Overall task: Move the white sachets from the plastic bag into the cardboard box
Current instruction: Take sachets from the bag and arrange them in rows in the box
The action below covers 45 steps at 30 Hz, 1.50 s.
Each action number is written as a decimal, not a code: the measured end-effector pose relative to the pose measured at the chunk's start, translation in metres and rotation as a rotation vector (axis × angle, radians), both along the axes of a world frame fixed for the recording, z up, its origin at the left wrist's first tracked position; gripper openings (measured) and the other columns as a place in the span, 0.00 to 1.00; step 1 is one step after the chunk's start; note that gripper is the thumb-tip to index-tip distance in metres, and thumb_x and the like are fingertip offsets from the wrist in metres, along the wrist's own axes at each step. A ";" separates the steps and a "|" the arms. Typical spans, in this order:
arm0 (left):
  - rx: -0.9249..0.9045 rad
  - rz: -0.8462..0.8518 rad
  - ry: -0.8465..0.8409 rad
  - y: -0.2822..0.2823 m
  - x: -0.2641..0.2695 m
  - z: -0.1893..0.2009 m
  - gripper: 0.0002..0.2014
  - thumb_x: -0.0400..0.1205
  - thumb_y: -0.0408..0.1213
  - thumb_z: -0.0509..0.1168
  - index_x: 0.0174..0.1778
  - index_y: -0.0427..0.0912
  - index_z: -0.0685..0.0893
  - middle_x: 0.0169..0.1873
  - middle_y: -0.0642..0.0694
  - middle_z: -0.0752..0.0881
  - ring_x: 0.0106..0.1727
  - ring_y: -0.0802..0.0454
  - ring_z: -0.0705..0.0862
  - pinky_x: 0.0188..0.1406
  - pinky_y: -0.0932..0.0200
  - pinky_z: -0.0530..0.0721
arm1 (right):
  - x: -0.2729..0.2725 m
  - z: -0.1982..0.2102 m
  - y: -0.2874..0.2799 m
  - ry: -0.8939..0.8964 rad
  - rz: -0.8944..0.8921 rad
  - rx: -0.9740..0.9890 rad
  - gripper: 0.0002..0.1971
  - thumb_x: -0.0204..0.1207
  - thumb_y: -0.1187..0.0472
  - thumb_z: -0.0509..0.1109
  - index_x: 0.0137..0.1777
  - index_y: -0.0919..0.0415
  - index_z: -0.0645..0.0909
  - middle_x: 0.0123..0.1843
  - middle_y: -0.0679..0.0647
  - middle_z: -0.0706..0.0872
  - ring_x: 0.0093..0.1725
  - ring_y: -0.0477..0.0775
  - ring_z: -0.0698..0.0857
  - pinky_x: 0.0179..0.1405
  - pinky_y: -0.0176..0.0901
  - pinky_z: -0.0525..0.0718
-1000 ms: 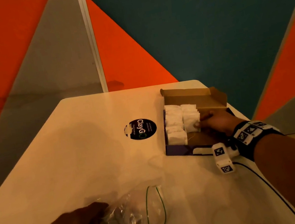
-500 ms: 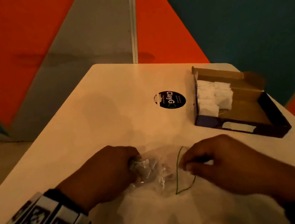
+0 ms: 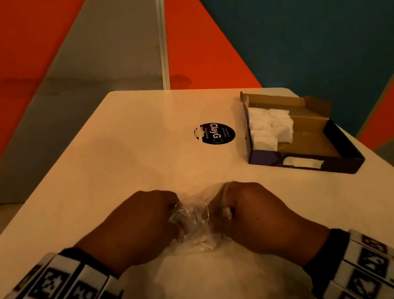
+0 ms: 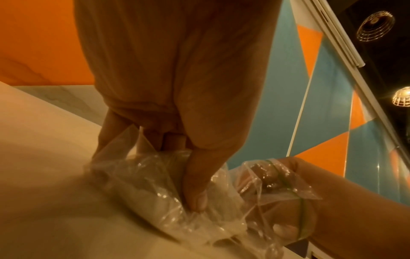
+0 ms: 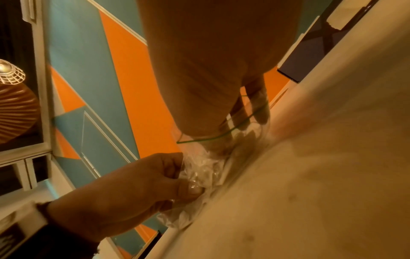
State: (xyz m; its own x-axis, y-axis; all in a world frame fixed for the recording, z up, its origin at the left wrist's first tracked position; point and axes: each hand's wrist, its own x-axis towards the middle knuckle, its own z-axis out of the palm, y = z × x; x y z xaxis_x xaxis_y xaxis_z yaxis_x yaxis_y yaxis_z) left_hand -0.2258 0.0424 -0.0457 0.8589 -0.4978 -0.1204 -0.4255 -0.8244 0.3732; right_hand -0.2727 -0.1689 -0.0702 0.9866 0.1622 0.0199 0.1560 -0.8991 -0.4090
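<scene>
A crumpled clear plastic bag [image 3: 194, 219] with a green-edged mouth lies on the white table [image 3: 114, 163], between both hands. My left hand [image 3: 175, 215] grips its closed end, thumb pressed into the plastic [image 4: 196, 199]. White sachet material [image 4: 150, 198] shows through the bag under that thumb. My right hand [image 3: 224, 210] is pushed into the bag's mouth, and the green rim [image 5: 221, 136] circles its fingers. What those fingers hold is hidden by the plastic. The open cardboard box [image 3: 318, 134] sits at the far right, with several white sachets [image 3: 270, 124] stacked at its left end.
A round black sticker [image 3: 214, 133] is on the table, left of the box. The box's right half shows bare cardboard floor. The table's right edge runs just past the box. Orange, grey and teal wall panels stand behind.
My right hand left the box, came back to the bag's green rim, and now sits inside the mouth. The left hand has kept its hold on the bag, bunching it tighter.
</scene>
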 end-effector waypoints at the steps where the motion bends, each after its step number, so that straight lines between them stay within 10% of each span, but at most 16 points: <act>1: -0.006 0.004 0.013 0.000 -0.001 0.000 0.10 0.78 0.47 0.72 0.55 0.57 0.85 0.47 0.57 0.87 0.46 0.59 0.83 0.49 0.55 0.85 | -0.001 -0.002 0.000 -0.027 0.008 0.004 0.13 0.77 0.50 0.72 0.60 0.47 0.87 0.57 0.43 0.87 0.56 0.42 0.84 0.63 0.38 0.80; 5: 0.000 -0.003 0.016 0.002 -0.003 0.002 0.10 0.78 0.49 0.71 0.54 0.56 0.85 0.46 0.56 0.87 0.45 0.58 0.83 0.48 0.53 0.85 | -0.007 0.009 0.005 -0.114 0.014 0.131 0.08 0.76 0.56 0.75 0.54 0.52 0.90 0.51 0.46 0.89 0.50 0.42 0.85 0.48 0.18 0.75; 12: 0.055 -0.026 -0.060 0.000 -0.002 0.000 0.08 0.80 0.49 0.70 0.49 0.52 0.80 0.41 0.55 0.80 0.41 0.53 0.78 0.35 0.59 0.73 | -0.017 0.025 0.007 -0.038 -0.096 0.311 0.07 0.75 0.55 0.74 0.50 0.43 0.82 0.49 0.39 0.88 0.43 0.41 0.88 0.49 0.43 0.89; 18: 0.058 -0.027 -0.064 -0.001 0.000 0.002 0.13 0.80 0.48 0.69 0.59 0.53 0.83 0.55 0.52 0.86 0.45 0.54 0.77 0.42 0.60 0.73 | -0.012 0.028 0.006 0.042 -0.009 0.271 0.17 0.67 0.49 0.81 0.56 0.43 0.85 0.47 0.34 0.86 0.45 0.30 0.84 0.46 0.25 0.82; 31: 0.029 -0.002 -0.043 0.000 -0.003 -0.002 0.13 0.79 0.49 0.69 0.58 0.53 0.83 0.51 0.53 0.86 0.47 0.53 0.80 0.41 0.58 0.77 | -0.007 0.022 0.006 -0.024 -0.040 0.310 0.05 0.76 0.59 0.75 0.50 0.52 0.91 0.39 0.37 0.85 0.40 0.25 0.82 0.41 0.13 0.75; 45: -0.017 0.087 0.037 0.005 -0.006 0.007 0.15 0.78 0.48 0.70 0.59 0.55 0.81 0.54 0.54 0.86 0.49 0.55 0.83 0.48 0.56 0.83 | -0.029 0.040 -0.031 -0.072 -0.343 0.680 0.17 0.74 0.68 0.76 0.50 0.42 0.86 0.53 0.35 0.88 0.49 0.36 0.87 0.38 0.26 0.83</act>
State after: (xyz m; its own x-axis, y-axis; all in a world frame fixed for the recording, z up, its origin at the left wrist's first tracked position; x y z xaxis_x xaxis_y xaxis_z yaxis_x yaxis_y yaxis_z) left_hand -0.2320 0.0476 -0.0390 0.8941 -0.4237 -0.1448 -0.3383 -0.8511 0.4016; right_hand -0.3018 -0.2002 -0.0297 0.9719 -0.2240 0.0722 -0.0392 -0.4563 -0.8889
